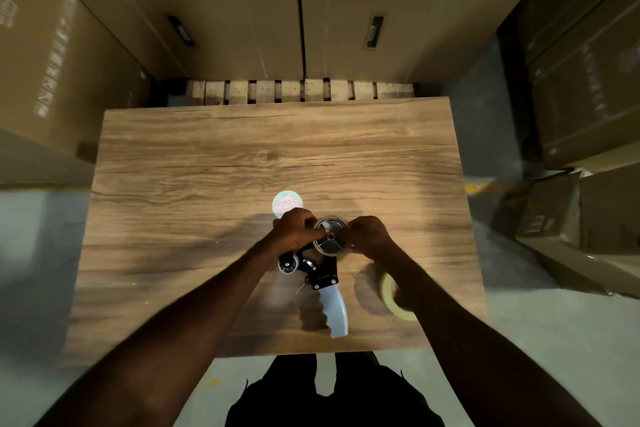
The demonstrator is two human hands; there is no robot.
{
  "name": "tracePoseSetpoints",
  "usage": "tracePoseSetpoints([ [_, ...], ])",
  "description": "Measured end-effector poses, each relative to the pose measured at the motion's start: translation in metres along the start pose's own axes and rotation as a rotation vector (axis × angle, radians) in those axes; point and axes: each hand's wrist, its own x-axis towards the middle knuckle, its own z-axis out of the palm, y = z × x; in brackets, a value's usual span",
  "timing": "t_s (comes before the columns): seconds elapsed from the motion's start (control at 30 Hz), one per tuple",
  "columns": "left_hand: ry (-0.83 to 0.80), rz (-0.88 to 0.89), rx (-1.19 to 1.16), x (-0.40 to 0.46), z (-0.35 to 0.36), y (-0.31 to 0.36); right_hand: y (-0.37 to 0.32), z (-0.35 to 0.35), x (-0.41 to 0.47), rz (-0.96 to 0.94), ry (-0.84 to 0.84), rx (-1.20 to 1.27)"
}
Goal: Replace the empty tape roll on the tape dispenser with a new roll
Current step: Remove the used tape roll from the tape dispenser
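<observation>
A tape dispenser (320, 272) with a black frame and a pale grey handle (336, 312) lies on the wooden table (242, 156). A near-empty clear roll (330, 236) sits on its hub at the far end. My left hand (294, 230) grips the left side of that roll and the frame. My right hand (369, 236) pinches the roll's right rim. A new roll of tan tape (391, 295) stands on the table under my right forearm, partly hidden by it.
A round white label disc (287, 203) lies on the table just beyond my left hand. Tall cardboard boxes (242, 10) on a wooden pallet (298, 91) stand behind the table, with more boxes stacked at both sides.
</observation>
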Motion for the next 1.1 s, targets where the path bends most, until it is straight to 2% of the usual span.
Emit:
tracePoseSetpoints([
  [0.1,-0.101,0.006,-0.098,0.001,-0.007,0.0,-0.001,-0.008,-0.011,-0.013,-0.125,0.153],
  [0.17,-0.168,0.047,-0.158,-0.001,-0.011,-0.002,0.006,-0.012,-0.011,-0.091,-0.181,0.124],
  [0.27,-0.197,0.101,-0.198,-0.002,-0.012,-0.006,0.012,-0.01,-0.009,-0.171,-0.104,-0.03],
  [0.4,-0.194,0.089,-0.187,0.0,-0.01,-0.008,0.014,-0.003,-0.008,-0.176,0.006,-0.097],
  [0.57,-0.165,0.07,-0.188,-0.002,-0.01,-0.01,0.018,-0.01,-0.018,-0.261,-0.109,0.002],
  [0.7,-0.165,0.063,-0.201,-0.004,-0.012,-0.004,0.018,-0.005,-0.014,-0.237,-0.029,-0.016],
  [1.1,-0.136,-0.013,-0.199,-0.004,-0.013,-0.001,0.009,-0.002,-0.021,-0.182,0.03,-0.106],
])
